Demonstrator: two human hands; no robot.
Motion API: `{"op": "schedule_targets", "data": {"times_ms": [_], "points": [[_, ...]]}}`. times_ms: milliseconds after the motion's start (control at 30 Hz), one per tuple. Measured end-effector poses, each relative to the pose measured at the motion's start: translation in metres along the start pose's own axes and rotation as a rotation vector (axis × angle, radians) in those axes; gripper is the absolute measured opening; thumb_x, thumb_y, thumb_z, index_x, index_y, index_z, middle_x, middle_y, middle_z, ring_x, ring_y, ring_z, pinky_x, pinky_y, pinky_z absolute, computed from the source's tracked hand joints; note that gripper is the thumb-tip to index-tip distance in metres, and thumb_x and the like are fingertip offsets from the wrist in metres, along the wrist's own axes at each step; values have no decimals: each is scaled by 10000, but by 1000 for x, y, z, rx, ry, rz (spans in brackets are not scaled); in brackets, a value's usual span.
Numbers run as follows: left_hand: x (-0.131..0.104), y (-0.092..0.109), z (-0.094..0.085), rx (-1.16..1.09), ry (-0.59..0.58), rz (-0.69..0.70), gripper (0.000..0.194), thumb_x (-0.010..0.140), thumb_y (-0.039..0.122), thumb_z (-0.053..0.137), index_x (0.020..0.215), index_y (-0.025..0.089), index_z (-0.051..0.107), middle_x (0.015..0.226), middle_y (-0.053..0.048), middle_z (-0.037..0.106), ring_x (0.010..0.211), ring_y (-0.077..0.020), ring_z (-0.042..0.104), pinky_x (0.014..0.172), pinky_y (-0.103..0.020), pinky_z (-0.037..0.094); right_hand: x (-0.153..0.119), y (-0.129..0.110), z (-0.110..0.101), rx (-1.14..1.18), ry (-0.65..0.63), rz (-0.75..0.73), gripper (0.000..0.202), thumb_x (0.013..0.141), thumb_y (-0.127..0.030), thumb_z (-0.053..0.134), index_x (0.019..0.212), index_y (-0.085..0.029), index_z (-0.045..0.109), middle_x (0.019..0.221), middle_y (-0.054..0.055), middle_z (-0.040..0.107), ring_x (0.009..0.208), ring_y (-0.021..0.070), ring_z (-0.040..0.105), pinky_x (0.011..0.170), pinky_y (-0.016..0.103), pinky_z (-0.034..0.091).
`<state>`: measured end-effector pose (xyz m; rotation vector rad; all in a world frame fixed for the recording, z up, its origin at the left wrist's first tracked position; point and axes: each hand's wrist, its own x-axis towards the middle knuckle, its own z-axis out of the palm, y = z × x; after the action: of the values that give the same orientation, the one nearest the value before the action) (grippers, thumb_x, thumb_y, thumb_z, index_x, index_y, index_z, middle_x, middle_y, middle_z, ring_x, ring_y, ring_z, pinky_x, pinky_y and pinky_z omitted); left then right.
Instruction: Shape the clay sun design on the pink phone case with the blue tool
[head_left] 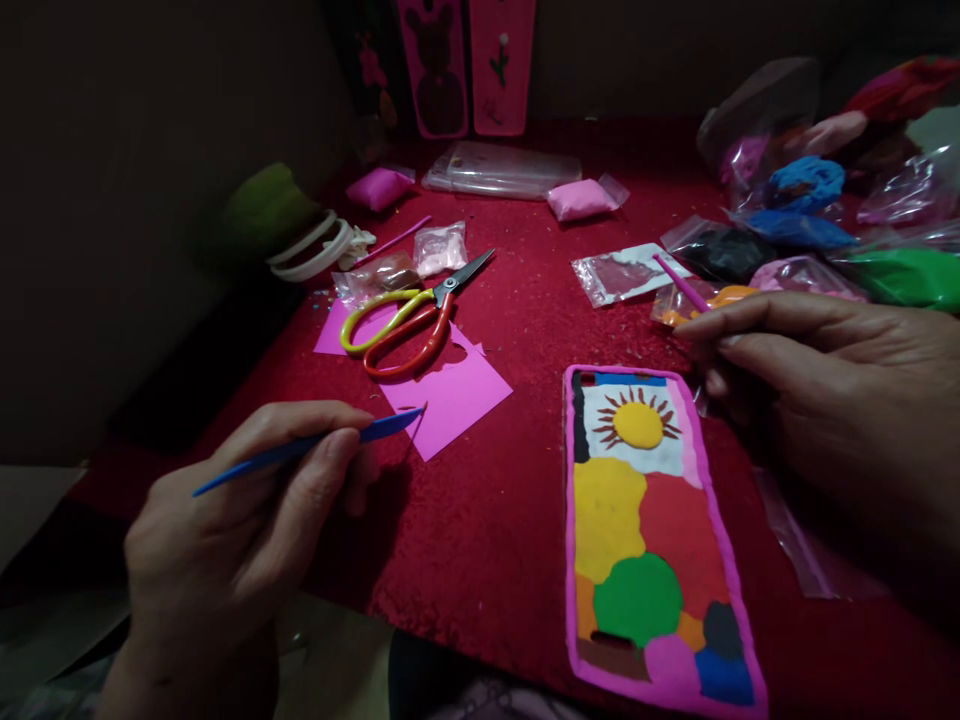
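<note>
Blue clay tool (315,445) pinched in left hand (225,540), pink stick (681,284) gripped in right hand (825,390)

No readable text, label, brand, number or sign on any surface in view.

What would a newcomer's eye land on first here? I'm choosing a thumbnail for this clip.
First, the phone case at lower right on the red cloth, covered in bright clay patches with a yellow sun near its top. Next, the left hand at lower left holding a blue tool, and the right hand holding a pink stick. Red and yellow scissors lie on pink paper at centre left.
</note>
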<state>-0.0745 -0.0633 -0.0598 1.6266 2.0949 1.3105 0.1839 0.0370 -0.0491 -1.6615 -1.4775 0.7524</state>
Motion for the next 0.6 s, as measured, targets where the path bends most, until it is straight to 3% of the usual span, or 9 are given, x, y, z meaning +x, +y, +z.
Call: {"op": "schedule_targets", "data": {"times_ms": [600], "points": [[11,-17,-9,-11,-124,163,86,849,260,634,875,225,708,580,39,676,388,-108,621,318,-136,451,-3,0,0,-1,9,-9,276,769,-50,567,743,-240,766,622,1,707,456,99,507,396,214,306]]}}
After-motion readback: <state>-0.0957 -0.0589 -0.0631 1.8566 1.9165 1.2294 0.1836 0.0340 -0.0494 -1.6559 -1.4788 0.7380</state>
